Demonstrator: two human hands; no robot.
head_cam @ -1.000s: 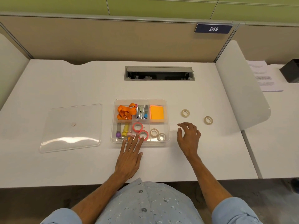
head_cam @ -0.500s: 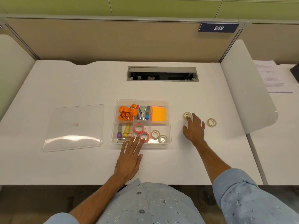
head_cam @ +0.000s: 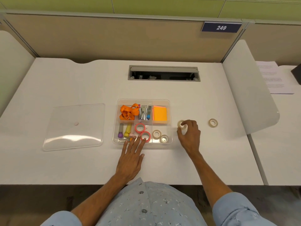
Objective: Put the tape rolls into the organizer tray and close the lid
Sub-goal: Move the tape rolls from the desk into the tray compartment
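The right hand [head_cam: 189, 136] has pulled back toward the tray since half a second ago, and now it has the pale beige tape roll [head_cam: 182, 124] pinched between thumb and fingertips — the roll sits just beside the tray's right wall, whether lifted off the desk or not I cannot tell. Nearest the body, the left hand [head_cam: 131, 162] lies flat on the white desk [head_cam: 81, 165], fingers stretched out and slightly spread, holding nothing, their tips reaching over the front edge of the clear plastic organizer tray [head_cam: 169, 101] and touching one of the two pink tape rolls [head_cam: 145, 136] in the front middle compartment. To the right of those, the front right compartment holds two small beige rolls [head_cam: 156, 134]. Behind them, the back row — an orange lanyard [head_cam: 127, 111], metal clips [head_cam: 143, 113], a pad of orange sticky notes [head_cam: 160, 113]. Off to the left lies the clear flat lid [head_cam: 75, 126], well apart from the tray. Out right, one more beige tape roll [head_cam: 213, 122] lies alone on the desk.
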